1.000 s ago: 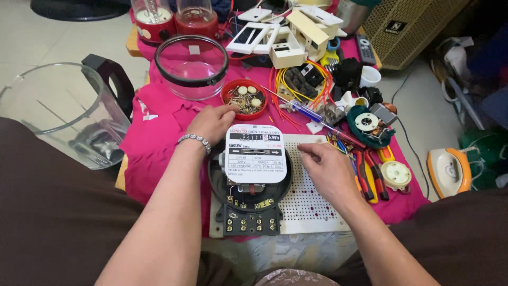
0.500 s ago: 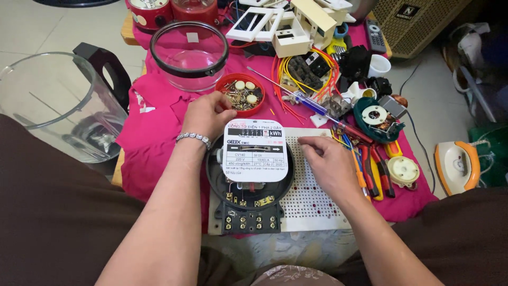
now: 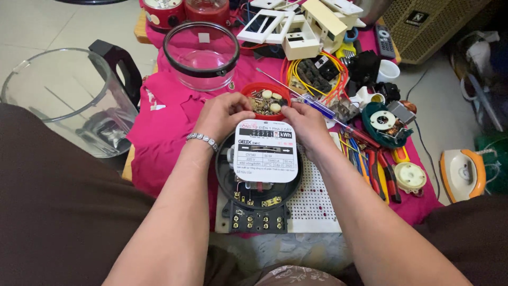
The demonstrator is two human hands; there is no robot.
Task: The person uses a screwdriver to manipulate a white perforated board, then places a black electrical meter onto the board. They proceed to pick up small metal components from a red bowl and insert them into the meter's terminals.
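A round black electricity meter [image 3: 259,198] with a white label plate [image 3: 264,151] lies on a white perforated board [image 3: 317,204]. My left hand [image 3: 222,116] grips the top left corner of the meter's plate. My right hand [image 3: 309,127] holds the top right corner. Just beyond both hands sits a small red bowl of screws and small parts [image 3: 264,100].
The pink cloth [image 3: 159,127] carries a clear glass cover with a black rim [image 3: 201,53], white switch frames [image 3: 296,26], bundled yellow and red wires [image 3: 317,74], pliers and screwdrivers [image 3: 378,169]. A large glass jug [image 3: 58,100] stands left, an orange-edged iron [image 3: 463,172] right.
Both hands have moved up to the top corners of the meter; the right hand left the board at the meter's right side. The view has shifted nearer.
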